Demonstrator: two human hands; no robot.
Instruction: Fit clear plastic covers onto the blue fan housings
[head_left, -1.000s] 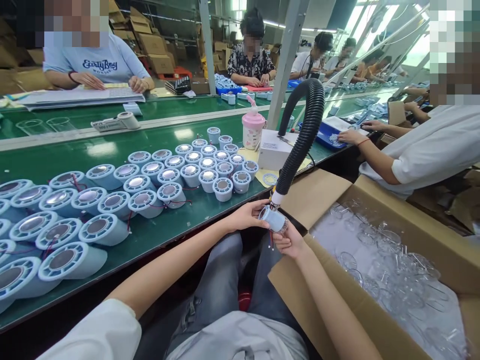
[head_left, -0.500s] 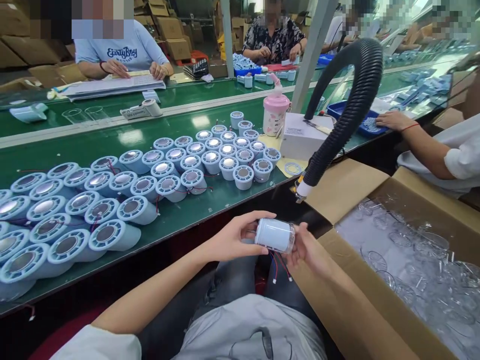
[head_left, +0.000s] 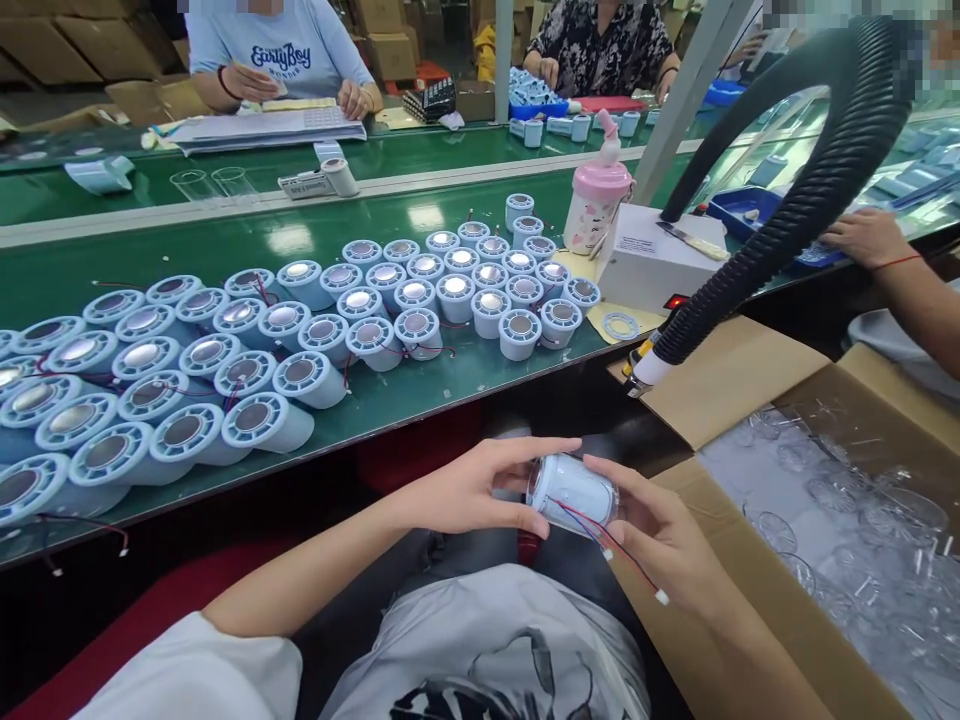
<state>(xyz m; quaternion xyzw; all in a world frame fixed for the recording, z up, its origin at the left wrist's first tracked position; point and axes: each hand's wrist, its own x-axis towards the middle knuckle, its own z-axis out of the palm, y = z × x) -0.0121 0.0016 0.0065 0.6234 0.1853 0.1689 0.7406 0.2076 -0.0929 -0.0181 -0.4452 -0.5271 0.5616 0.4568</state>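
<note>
Over my lap I hold a light-blue plastic cylinder [head_left: 576, 485] between both hands, lying on its side. A clear plastic sleeve shows around it. Red and blue wires [head_left: 600, 530] with small white plugs trail from its near side. My left hand [head_left: 480, 490] grips the left end, thumb below and fingers above. Around the right end curl the fingers and thumb of my right hand [head_left: 667, 525]. Many similar light-blue cylinders [head_left: 416, 330] with round silver-grey discs on top stand in rows on the green bench [head_left: 390, 405], some with thin wires.
To the right, an open cardboard box [head_left: 720, 520] holds clear plastic parts [head_left: 847, 540]. A black ribbed hose [head_left: 810, 170] arches from a white box-shaped device [head_left: 649, 255], its nozzle hanging over the bench edge. Beside it stands a pink-lidded cup [head_left: 600, 195]. Co-workers sit across and at right.
The cylinder has been turned in my hands, so its wires now cross the near side. My right hand has shifted its grip at the right end. The camera view has shifted slightly.
</note>
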